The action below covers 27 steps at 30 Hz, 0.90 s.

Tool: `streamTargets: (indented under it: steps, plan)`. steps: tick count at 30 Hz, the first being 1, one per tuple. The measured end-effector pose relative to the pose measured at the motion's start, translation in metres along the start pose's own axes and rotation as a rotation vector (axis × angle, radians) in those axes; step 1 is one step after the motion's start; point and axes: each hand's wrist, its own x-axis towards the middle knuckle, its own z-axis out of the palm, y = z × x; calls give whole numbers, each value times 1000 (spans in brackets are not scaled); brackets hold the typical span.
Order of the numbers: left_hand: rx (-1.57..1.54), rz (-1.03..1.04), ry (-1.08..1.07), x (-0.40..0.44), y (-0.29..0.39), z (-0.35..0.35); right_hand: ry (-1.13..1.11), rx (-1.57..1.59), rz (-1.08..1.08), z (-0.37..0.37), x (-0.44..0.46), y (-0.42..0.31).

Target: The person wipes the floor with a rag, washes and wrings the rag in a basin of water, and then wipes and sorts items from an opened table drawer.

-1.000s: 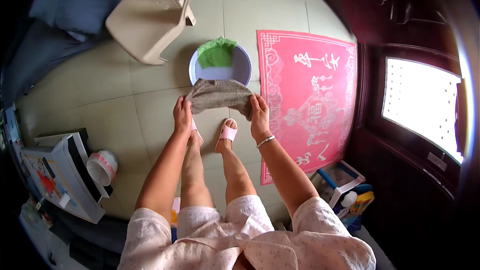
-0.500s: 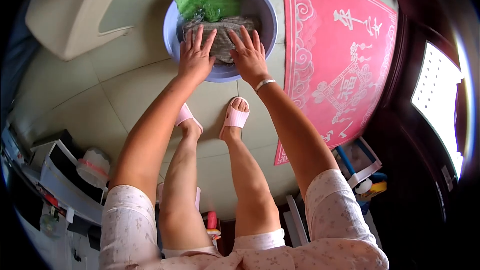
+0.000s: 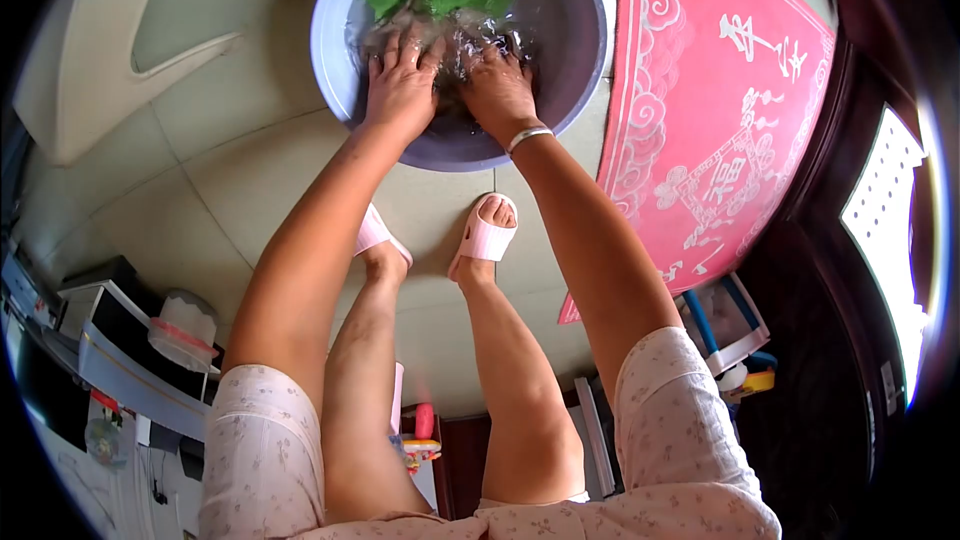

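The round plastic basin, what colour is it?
The round plastic basin is pale bluish-purple, showing best in the head view.

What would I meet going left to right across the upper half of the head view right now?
Beige chair → left hand → right hand → pink mat → bright panel.
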Motion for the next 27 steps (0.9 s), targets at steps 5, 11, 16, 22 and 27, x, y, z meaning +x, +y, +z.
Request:
streamTargets:
  steps: [5, 11, 16, 22, 27]
  plan:
    - [-529, -298, 364, -16, 11, -12, 597, 499, 179, -14, -10, 13]
    - [-1217, -780, 156, 1, 32, -1, 258, 1501, 507, -1, 9, -24]
    - [-2157, -767, -175, 8, 13, -11, 166, 1830, 174, -17, -20, -59]
    - [-2035, 82, -80, -16, -27, 7, 124, 1576, -39, -61, -83, -89]
    - [-1727, -1, 42, -7, -10, -18, 393, 960, -20, -90, -99, -106]
